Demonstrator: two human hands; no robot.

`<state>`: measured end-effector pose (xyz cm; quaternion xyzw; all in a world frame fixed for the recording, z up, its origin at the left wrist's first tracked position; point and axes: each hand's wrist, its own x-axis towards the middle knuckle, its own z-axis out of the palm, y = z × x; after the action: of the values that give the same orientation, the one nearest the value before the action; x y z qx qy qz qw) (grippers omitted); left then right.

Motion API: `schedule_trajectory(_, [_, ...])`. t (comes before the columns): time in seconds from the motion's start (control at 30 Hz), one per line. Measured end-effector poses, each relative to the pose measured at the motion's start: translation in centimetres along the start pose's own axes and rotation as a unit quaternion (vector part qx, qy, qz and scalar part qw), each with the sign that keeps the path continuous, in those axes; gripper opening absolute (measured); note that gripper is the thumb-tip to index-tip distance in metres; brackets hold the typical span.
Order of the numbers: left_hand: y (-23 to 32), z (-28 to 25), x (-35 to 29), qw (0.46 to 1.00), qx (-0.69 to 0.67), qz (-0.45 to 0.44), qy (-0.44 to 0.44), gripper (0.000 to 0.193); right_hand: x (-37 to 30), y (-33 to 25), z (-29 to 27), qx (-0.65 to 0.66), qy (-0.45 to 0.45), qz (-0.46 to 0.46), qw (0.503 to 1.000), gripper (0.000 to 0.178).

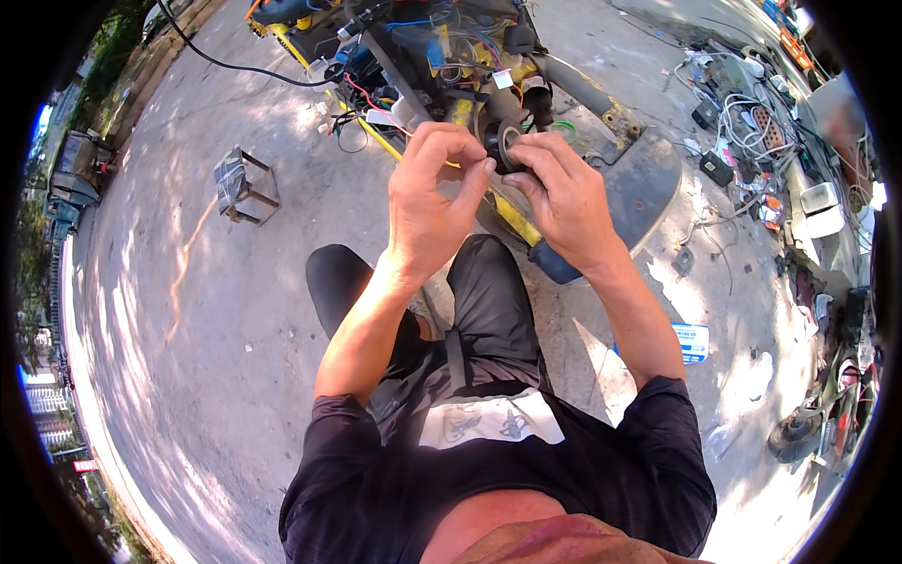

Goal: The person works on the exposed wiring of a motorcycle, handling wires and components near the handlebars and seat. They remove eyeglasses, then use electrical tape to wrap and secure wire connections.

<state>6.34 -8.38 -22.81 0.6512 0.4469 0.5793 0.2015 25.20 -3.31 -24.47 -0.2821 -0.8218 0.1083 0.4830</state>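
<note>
2 bare hands meet just above the person's knees, both closed on a small roll of black tape (507,146) held between them. The left hand (434,193) curls its fingers over the top, with thumb and forefinger pinched toward the roll's left edge; whether they grip a loose tape end cannot be told, since the fingertips cover that spot. The right hand (562,193) pinches the roll from the right side, its fingers wrapped round the rim so that only part of the dark ring and its pale inner hole show. Just behind the hands lies a stripped scooter frame (489,66) with yellow tubing, tangled red, blue and black wires and a grey handlebar tube; its upper part is cut off by the picture's top edge. A dark mudguard-shaped panel (648,183) rests on the concrete ground (235,310) right of the hands, partly hidden by the right wrist. Left of them stands a small metal stool (244,183), well apart. Far right, a heap of cables and chargers (742,113) bends into the fisheye rim and is too small to sort out
</note>
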Motion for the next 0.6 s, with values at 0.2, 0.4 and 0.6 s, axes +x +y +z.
schedule_trajectory(0.2, [1.1,-0.8,0.6,0.991,0.13,0.041,0.006,0.017,0.2,-0.2,0.0,-0.038,0.005,-0.026,0.999,0.03])
schedule_trajectory(0.4, [0.5,-0.7,0.6,0.965,0.228,0.13,0.025,0.021,0.4,-0.7,-0.1,-0.104,0.001,-0.071,0.992,0.032])
schedule_trajectory(0.6, [0.2,-0.8,0.9,0.904,0.358,0.231,0.026,0.031,0.3,-1.1,0.1,-0.132,-0.02,-0.091,0.987,0.039])
